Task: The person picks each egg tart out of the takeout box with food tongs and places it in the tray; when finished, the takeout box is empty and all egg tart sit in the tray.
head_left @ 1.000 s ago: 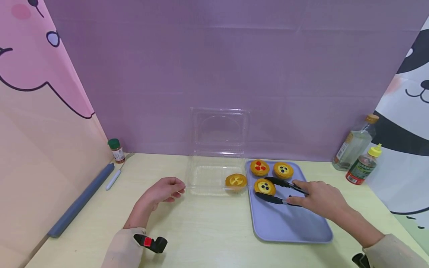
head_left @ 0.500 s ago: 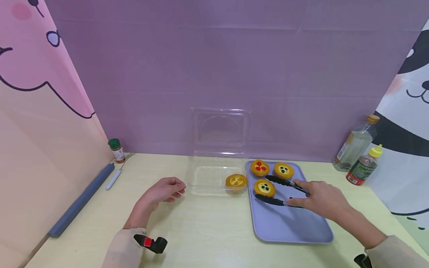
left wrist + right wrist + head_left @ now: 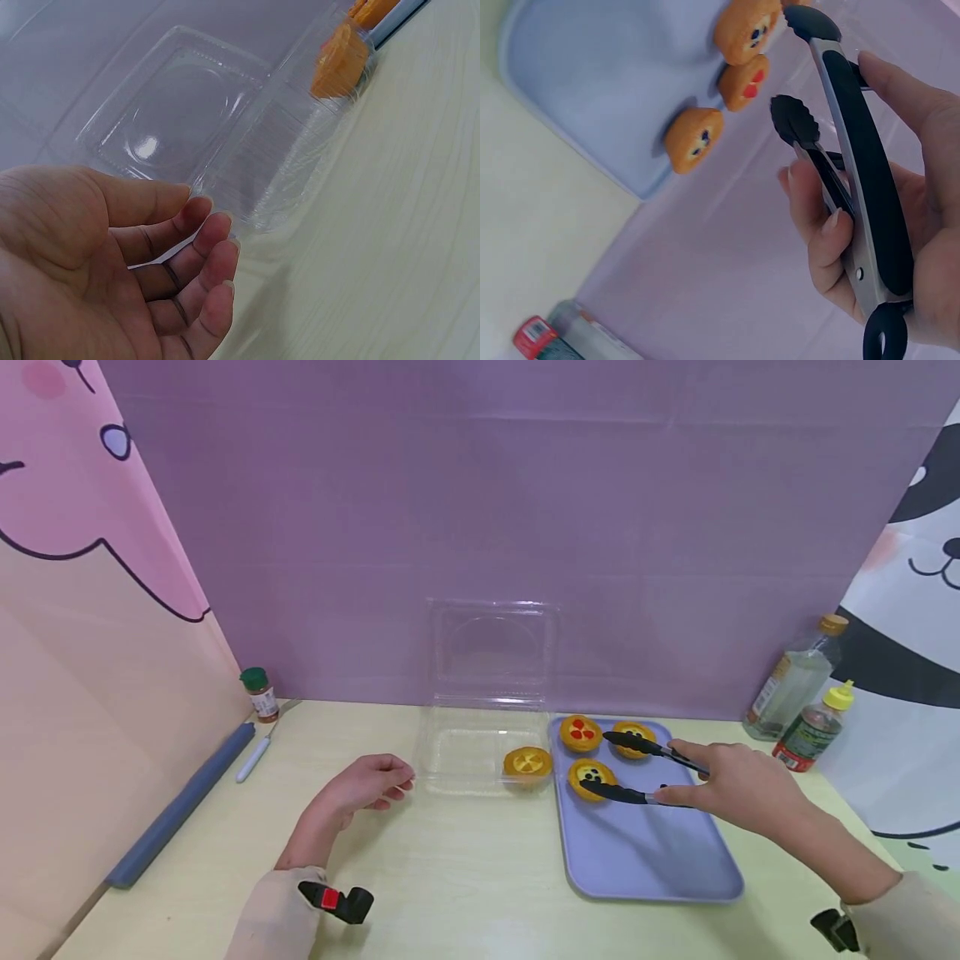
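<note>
My right hand (image 3: 750, 785) holds black-tipped metal tongs (image 3: 870, 187), their arms spread with nothing between the tips. In the head view they overlap two berry-topped egg tarts, a front one (image 3: 583, 770) and a back one (image 3: 630, 750). A tart with red pieces (image 3: 581, 733) sits beside them on the lilac tray (image 3: 652, 860). To the left stands a clear hinged plastic container (image 3: 465, 756), lid raised, with one yellow-topped tart (image 3: 528, 762) in its right front corner. My left hand (image 3: 142, 262) pinches the container's left edge between thumb and forefinger, other fingers loosely bent.
At the back right stand a glass bottle (image 3: 795, 685) and a yellow-capped bottle (image 3: 813, 731). A green-lidded jar (image 3: 259, 695), a light-handled tool (image 3: 255, 758) and a blue roll (image 3: 183, 806) lie along the left. A purple backdrop (image 3: 480, 510) closes off the rear.
My right hand has drawn the tongs up and to the right, off the front berry tart they stood around. That tart stays on the tray. My left hand has kept its place.
</note>
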A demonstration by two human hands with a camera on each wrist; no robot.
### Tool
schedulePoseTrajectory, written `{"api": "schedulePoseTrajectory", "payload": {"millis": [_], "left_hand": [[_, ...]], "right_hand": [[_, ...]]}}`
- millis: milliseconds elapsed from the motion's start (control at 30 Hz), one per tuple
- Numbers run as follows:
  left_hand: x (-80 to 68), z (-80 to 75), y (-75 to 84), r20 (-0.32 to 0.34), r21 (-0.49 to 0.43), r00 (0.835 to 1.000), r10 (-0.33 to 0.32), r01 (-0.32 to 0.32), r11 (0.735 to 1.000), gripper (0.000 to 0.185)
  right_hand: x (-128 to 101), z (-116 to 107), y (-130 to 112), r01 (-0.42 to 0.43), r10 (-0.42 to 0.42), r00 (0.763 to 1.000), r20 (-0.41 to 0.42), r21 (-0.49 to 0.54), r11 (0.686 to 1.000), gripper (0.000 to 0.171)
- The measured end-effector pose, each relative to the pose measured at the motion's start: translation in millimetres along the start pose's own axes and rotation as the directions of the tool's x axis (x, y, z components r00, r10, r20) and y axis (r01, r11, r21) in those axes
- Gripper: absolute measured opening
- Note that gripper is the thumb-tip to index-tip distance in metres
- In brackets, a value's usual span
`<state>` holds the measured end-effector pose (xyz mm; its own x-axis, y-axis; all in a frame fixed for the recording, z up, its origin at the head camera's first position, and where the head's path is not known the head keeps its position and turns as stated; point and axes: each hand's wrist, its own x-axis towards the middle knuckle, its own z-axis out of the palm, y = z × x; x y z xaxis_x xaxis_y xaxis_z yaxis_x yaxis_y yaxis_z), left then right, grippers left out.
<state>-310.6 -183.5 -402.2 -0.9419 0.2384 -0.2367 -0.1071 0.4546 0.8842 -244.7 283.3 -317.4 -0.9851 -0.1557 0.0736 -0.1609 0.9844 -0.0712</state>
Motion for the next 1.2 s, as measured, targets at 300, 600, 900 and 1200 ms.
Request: {"api": "schedulePoseTrajectory", "payload": {"millis": [300, 600, 900, 1200], "left_hand": [[-1.4, -0.2, -0.7, 0.002, 0.003, 1.0, -0.004, 0.004, 1.0, 0.028], [0.9, -0.2, -0.3, -0.005, 0.007, 1.0, -0.007, 0.007, 1.0, 0.027], [1.0, 1.7, -0.2, -0.004, -0.011, 1.0, -0.016, 0.016, 1.0, 0.027], [0.8, 0.3, 1.2, -0.01, -0.008, 1.0, -0.016, 0.016, 1.0, 0.027]], "right_hand": [[4, -24, -10, 0.04, -0.04, 0.999, 0.012, -0.035, 0.999, 0.102], [28, -48, -27, 0.165, -0.165, 0.986, 0.003, -0.099, 0.981, 0.081], [58, -46, -61, 0.226, -0.219, 0.974, 0.058, -0.174, 0.958, 0.072], [76, -36, -87, 0.257, -0.241, 0.966, 0.098, -0.211, 0.943, 0.069]]}}
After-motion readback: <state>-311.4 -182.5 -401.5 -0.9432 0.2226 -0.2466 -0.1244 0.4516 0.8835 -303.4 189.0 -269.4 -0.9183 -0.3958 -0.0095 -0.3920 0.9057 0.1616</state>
